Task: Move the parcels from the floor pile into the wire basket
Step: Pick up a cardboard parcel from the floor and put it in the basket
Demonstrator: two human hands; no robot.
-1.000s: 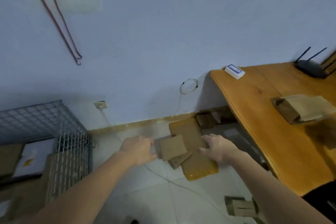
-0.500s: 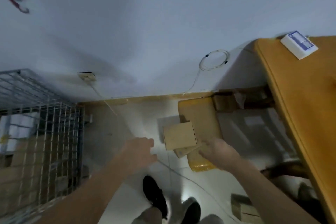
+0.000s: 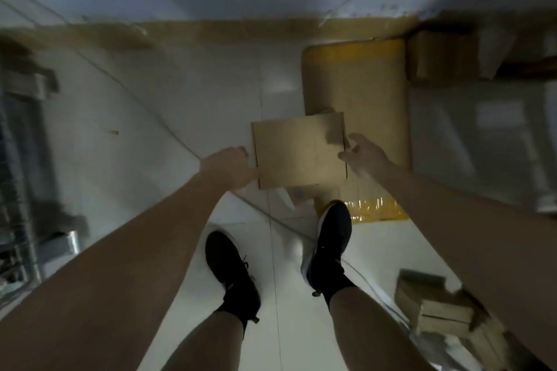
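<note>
Head camera is tipping right down now, the wall and the wooden desk that filled the view a second ago sliding away, and the person's own black trainers [image 3: 328, 238] are coming into shot on the pale tiled floor [image 3: 187, 117]. The big change: both hands are closing in on the flat square brown cardboard parcel [image 3: 300, 149], which a moment back was lying untouched between them. The left hand [image 3: 230, 167] is pressing against the parcel's left edge, fingers curled, though whether they are wrapping under it cannot be told from here. The right hand [image 3: 361, 155] is arriving at the right edge, fingers spread and relaxed, thumb at the rim, not yet clamping. The parcel itself is sitting on the floor pile, overlapping the long yellow-brown padded mailer [image 3: 361, 84] and another small box beneath. So the pick-up looks to be just starting; nothing is lifted yet by the look of it. Around the room: a thin white cable [image 3: 144, 105] is running diagonally across the tiles, a tan skirting board [image 3: 211, 31] is lining the pale blue wall, more brown boxes [image 3: 440, 307] are stacking at lower right, and the wire basket [image 3: 18, 178], blurred, is waiting at the far left, well apart from the parcel.
</note>
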